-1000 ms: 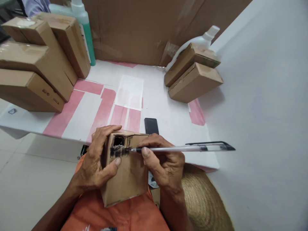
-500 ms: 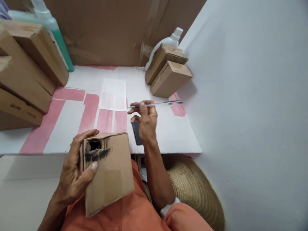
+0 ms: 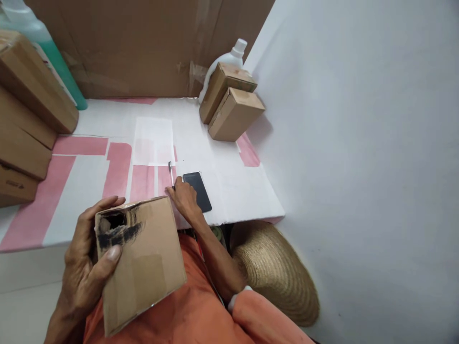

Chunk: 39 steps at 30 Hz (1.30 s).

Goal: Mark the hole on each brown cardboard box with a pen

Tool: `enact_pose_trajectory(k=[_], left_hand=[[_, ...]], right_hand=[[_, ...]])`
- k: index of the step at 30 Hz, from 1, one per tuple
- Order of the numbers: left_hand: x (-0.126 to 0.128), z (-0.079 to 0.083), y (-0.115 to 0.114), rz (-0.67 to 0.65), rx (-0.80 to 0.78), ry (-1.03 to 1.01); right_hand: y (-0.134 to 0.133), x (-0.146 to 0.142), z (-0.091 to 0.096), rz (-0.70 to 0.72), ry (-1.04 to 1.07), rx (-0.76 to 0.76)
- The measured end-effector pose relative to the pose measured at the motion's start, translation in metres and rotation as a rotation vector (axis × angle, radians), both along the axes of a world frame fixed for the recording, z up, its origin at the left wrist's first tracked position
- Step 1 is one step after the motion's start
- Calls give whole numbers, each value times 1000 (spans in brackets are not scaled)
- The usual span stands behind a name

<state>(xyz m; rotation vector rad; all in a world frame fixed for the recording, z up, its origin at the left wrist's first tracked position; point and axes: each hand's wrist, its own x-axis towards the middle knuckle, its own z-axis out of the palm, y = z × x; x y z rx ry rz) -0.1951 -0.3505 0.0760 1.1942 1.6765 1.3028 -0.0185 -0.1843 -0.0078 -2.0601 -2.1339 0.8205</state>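
Observation:
My left hand (image 3: 84,263) grips a cardboard box (image 3: 154,253) by its left side, thumb on the front face and fingers over the top edge. The box is tilted above my lap. Near its upper left corner is a ragged hole, with black scribbled marks around and below it. At the table's front part, my right hand (image 3: 184,197) is low over the cloth with a pen (image 3: 171,173) between thumb and forefinger; the pen points away from me. Just right of that hand lies a dark smartphone (image 3: 198,191), flat on the table.
A white sheet of paper (image 3: 152,141) lies on the pink-and-white tablecloth (image 3: 229,191). Cardboard boxes (image 3: 32,91) and a green bottle (image 3: 59,62) stand at left. Two small boxes (image 3: 238,114) and a white bottle (image 3: 229,57) stand back right. A straw hat (image 3: 276,272) is below the table's right end.
My right hand has come down from above the table to its surface, left of the phone, and the pen has turned from sideways to pointing away. The left hand still holds the box.

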Motion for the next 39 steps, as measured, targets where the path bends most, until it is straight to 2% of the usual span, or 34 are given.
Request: enact_pose_trajectory(k=[3, 6, 8, 11, 15, 23, 30, 33, 36, 39], left_hand=[[-2, -1, -1, 2, 4, -6], [-4, -1, -2, 6, -4, -19], [-5, -1, -3, 10, -9, -28], [-4, -1, -3, 14, -7, -47], [-4, -2, -2, 9, 5, -63], [-7, -3, -2, -16, -3, -40], [-10, -5, -3, -50, 23, -27], [-12, -8, -3, -65, 47, -18], [-13, -11, -2, -75, 67, -8], [-12, -12, -2, -59, 83, -16]], right_hand=[[-4, 12, 5, -29, -30, 83], [-8, 35, 4, -163, -116, 169], [-12, 51, 0, -253, -164, 150], [-18, 68, -7, -286, -162, 92], [-23, 70, -14, -292, -99, 71], [-15, 72, -27, -369, 97, 47], [-40, 85, -33, -378, 417, 17], [-54, 88, -27, -376, 588, -14], [-66, 88, -7, -367, 803, -128], [-76, 86, 28, -367, 1262, -374]])
